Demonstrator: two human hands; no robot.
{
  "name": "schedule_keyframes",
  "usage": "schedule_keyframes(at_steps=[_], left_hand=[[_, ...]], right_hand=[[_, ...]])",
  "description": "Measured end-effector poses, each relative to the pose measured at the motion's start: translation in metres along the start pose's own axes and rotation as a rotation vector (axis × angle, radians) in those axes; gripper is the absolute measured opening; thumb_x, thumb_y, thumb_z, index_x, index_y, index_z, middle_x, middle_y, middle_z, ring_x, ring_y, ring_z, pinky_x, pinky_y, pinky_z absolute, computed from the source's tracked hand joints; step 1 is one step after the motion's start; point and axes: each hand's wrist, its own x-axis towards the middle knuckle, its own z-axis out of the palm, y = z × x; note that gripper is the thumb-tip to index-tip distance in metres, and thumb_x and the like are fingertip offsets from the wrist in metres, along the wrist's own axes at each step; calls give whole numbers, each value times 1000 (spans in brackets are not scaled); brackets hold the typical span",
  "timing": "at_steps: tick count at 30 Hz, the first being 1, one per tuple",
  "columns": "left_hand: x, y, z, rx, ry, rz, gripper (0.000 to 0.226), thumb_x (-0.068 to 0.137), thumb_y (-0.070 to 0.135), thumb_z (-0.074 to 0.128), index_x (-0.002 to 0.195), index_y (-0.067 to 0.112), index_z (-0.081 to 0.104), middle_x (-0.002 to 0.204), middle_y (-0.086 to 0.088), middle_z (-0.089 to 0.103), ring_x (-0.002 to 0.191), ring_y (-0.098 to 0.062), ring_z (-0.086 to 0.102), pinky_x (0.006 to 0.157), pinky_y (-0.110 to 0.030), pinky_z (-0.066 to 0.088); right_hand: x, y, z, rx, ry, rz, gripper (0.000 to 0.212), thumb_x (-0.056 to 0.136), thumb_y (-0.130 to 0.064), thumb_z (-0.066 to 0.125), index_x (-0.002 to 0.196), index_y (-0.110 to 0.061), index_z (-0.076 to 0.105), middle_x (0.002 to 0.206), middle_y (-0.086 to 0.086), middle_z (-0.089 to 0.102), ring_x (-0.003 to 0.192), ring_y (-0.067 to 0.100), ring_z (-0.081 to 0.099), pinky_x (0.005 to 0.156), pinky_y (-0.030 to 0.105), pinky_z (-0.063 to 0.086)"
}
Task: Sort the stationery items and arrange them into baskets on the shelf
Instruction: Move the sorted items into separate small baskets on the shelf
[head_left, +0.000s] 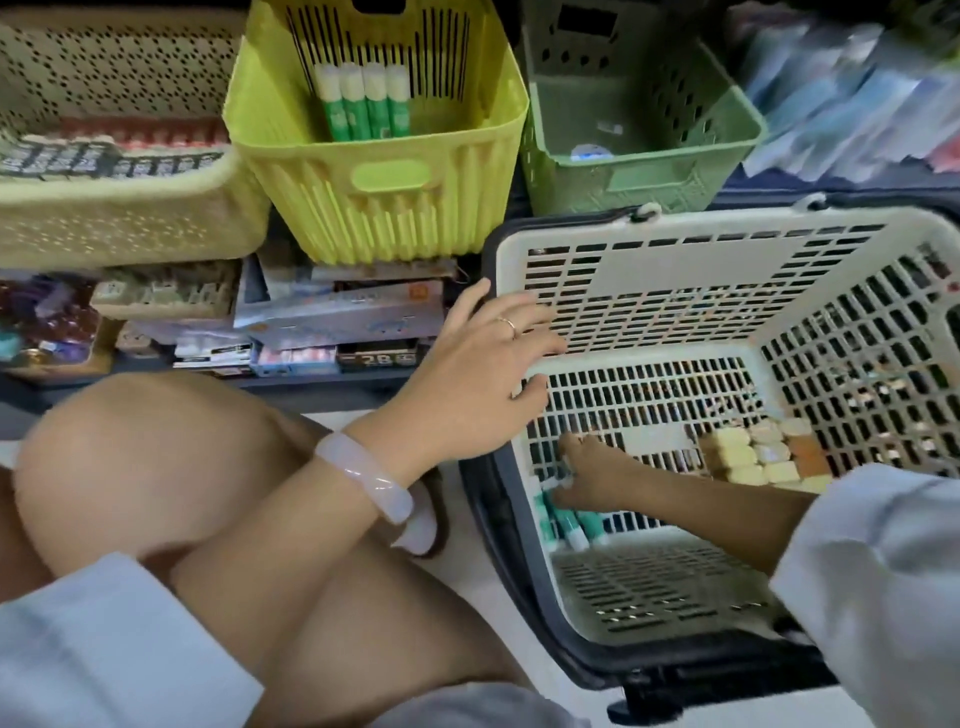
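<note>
White slotted plastic shopping basket (727, 270) with dark rim, lower right of frame: left hand (483, 374) rests on its near-left wall, fingers straight and relaxed. Yellow-green ribbed plastic basket (384, 208), upper centre: four green-and-white glue sticks (363, 101) upright inside. Right hand (592, 473), inside the white basket, grips green-and-white glue sticks (571, 525) on its floor, beside cream block erasers (753, 454).

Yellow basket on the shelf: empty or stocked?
Stocked, but far from full. The yellow basket holds four green-and-white glue sticks standing upright in a row against its back wall; the rest looks bare.
</note>
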Motion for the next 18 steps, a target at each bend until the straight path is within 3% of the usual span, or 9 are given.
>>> schedule_keyframes(at_steps=[3,10,12,16,18], left_hand=[[-1,0,-1,21,13,-3,34,85,21,45,112,16,64,133,-2,52,134,-21,31,110,-25,-11],[-3,-4,-2,9,31,-20,30,86,17,48,111,15,65,131,0,53,133,-20,32,111,-25,-10],[-5,-5,-2,3,43,-20,29,86,16,49,110,15,65,130,0,53,132,-19,33,110,-23,-11],[-6,-6,-2,-3,64,-25,28,85,15,49,107,15,66,127,1,55,129,-19,36,110,-22,-11],[-6,-7,-2,-4,71,-27,28,84,16,49,107,15,66,126,1,56,128,-18,37,110,-23,-10]], right_hand=[[2,-8,14,30,63,56,60,80,-37,64,124,-15,31,124,11,36,82,22,47,55,27,38],[7,-21,34,13,196,-72,43,78,-12,62,111,-12,34,115,11,37,92,30,51,64,31,35],[9,-23,32,145,161,-87,41,79,-15,61,112,-12,37,114,9,38,85,25,48,66,28,35],[10,-24,34,285,101,-105,48,75,-21,68,114,-15,41,109,4,38,89,20,47,72,27,41],[12,-26,35,317,106,-80,44,73,-19,70,108,-18,42,104,3,42,88,20,49,64,23,41]])
